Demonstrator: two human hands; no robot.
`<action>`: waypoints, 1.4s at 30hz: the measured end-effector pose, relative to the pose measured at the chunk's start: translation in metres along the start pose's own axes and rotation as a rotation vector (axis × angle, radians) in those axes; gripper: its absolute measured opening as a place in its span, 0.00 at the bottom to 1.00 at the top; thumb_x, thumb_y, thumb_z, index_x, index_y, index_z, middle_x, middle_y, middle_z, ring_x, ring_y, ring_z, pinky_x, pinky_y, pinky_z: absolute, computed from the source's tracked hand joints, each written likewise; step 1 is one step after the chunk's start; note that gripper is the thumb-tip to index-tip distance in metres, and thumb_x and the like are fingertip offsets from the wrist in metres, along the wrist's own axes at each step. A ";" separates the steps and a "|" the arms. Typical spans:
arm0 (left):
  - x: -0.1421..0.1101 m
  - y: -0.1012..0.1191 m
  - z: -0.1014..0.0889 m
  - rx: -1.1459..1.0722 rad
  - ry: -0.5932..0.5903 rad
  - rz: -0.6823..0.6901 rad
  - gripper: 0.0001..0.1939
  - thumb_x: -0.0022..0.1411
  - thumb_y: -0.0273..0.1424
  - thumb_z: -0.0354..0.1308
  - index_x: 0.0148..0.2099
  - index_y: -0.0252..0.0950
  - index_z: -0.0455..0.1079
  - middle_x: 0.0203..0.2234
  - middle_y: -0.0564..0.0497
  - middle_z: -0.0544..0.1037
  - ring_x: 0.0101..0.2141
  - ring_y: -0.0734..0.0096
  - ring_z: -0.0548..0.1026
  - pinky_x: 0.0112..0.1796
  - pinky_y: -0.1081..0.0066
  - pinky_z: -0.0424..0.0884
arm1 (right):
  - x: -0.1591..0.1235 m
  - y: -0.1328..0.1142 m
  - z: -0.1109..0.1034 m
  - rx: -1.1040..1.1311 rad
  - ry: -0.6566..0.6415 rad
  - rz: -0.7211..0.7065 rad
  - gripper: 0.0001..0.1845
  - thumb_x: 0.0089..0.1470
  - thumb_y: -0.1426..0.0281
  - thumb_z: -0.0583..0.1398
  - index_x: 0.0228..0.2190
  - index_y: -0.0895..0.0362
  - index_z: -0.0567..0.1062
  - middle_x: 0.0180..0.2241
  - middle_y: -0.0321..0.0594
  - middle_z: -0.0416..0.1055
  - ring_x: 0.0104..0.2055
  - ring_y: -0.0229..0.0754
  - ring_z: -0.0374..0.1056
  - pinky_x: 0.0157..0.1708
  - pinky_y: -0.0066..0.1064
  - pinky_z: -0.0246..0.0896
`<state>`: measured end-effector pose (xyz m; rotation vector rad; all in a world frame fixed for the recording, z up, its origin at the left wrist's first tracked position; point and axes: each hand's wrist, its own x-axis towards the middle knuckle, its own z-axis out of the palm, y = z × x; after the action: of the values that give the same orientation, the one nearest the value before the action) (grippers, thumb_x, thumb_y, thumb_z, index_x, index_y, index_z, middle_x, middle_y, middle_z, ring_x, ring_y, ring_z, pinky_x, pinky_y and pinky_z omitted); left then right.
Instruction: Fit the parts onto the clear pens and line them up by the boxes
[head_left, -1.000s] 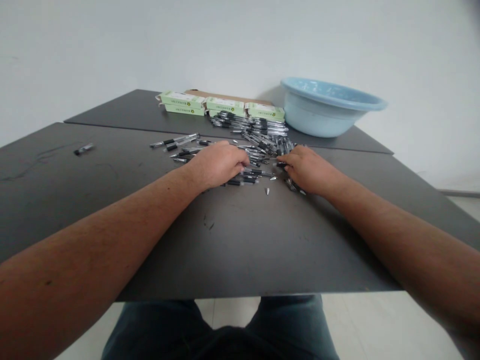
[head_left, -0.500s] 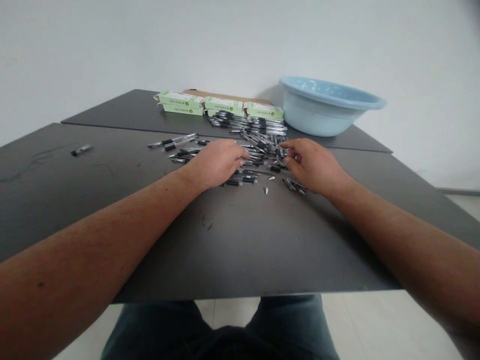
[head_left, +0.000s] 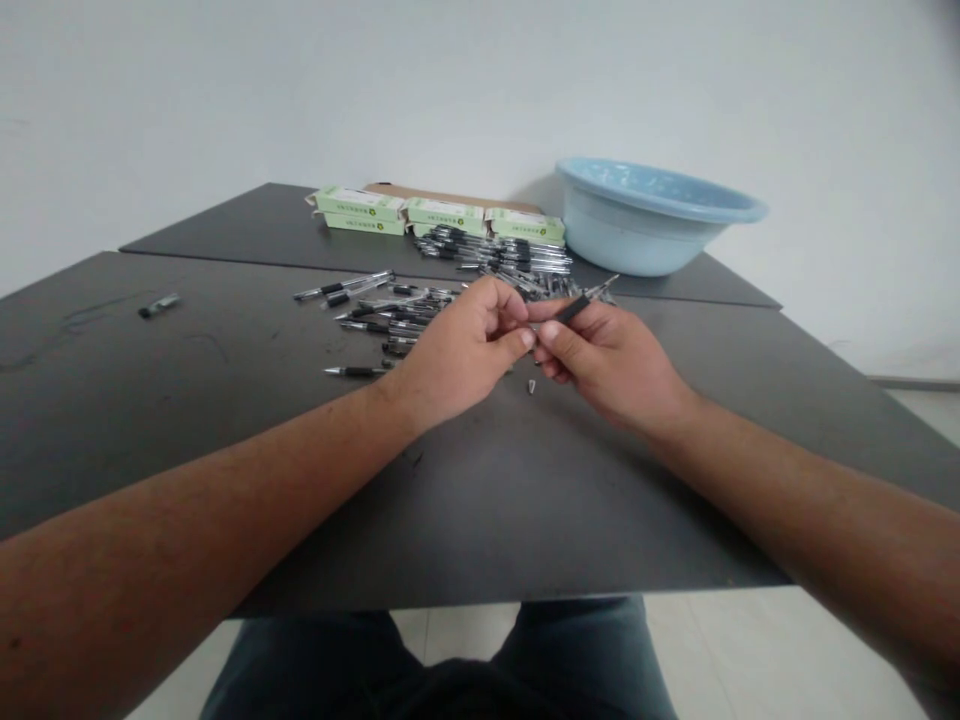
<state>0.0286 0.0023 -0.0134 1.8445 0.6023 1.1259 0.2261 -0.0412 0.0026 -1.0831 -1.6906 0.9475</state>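
Observation:
Both hands meet above the dark table (head_left: 525,500). My right hand (head_left: 607,355) is closed around a pen (head_left: 581,303) with a black grip, its tip pointing up and to the right. My left hand (head_left: 461,350) is pinched at the pen's near end, thumb against the right thumb. A heap of pens and pen parts (head_left: 420,310) lies just beyond the hands. A small metal pen tip (head_left: 532,385) lies on the table under them.
Green and white boxes (head_left: 442,212) line the far side, with more pens (head_left: 502,255) in front. A light blue basin (head_left: 649,215) stands at the far right. A lone pen part (head_left: 157,305) lies far left. The table's near edge is above my knees.
Both hands rose from the pen heap and came together toward me. The right hand now holds a pen, with the left hand pinching its end.

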 end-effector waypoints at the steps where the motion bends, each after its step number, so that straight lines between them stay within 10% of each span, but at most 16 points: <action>1: -0.002 0.001 0.002 0.006 -0.013 -0.033 0.07 0.68 0.27 0.60 0.45 0.40 0.65 0.36 0.52 0.81 0.38 0.69 0.81 0.41 0.66 0.78 | -0.001 -0.002 0.000 -0.061 -0.006 -0.020 0.22 0.63 0.49 0.64 0.46 0.55 0.80 0.30 0.36 0.76 0.28 0.38 0.69 0.28 0.31 0.64; 10: -0.013 0.010 -0.016 0.185 -0.088 0.031 0.21 0.67 0.31 0.62 0.60 0.36 0.67 0.40 0.47 0.82 0.40 0.67 0.82 0.44 0.65 0.77 | -0.008 -0.018 -0.032 -0.755 -0.275 -0.166 0.25 0.72 0.50 0.48 0.29 0.52 0.67 0.26 0.37 0.71 0.28 0.42 0.67 0.30 0.33 0.58; 17: -0.014 0.024 -0.017 0.507 -0.067 0.089 0.06 0.68 0.32 0.61 0.44 0.38 0.78 0.34 0.53 0.83 0.35 0.70 0.80 0.41 0.70 0.73 | -0.005 -0.012 -0.031 -0.892 -0.371 -0.245 0.22 0.72 0.53 0.50 0.29 0.52 0.66 0.26 0.37 0.70 0.27 0.41 0.65 0.29 0.32 0.54; 28: -0.011 0.022 -0.020 0.609 -0.061 0.059 0.06 0.67 0.33 0.60 0.40 0.37 0.77 0.30 0.55 0.81 0.32 0.70 0.77 0.36 0.70 0.69 | -0.008 -0.010 -0.031 -0.870 -0.180 -0.251 0.15 0.64 0.64 0.59 0.50 0.54 0.75 0.34 0.39 0.80 0.33 0.44 0.74 0.34 0.33 0.62; 42: -0.010 0.017 -0.022 0.671 -0.061 0.048 0.06 0.67 0.33 0.59 0.39 0.37 0.76 0.30 0.54 0.81 0.31 0.69 0.77 0.35 0.69 0.69 | -0.006 -0.012 -0.033 -0.913 -0.076 -0.254 0.10 0.61 0.64 0.62 0.44 0.53 0.77 0.37 0.40 0.82 0.37 0.46 0.77 0.38 0.35 0.66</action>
<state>0.0042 -0.0046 0.0015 2.4562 0.9885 0.9554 0.2555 -0.0461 0.0222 -1.3418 -2.3288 0.0047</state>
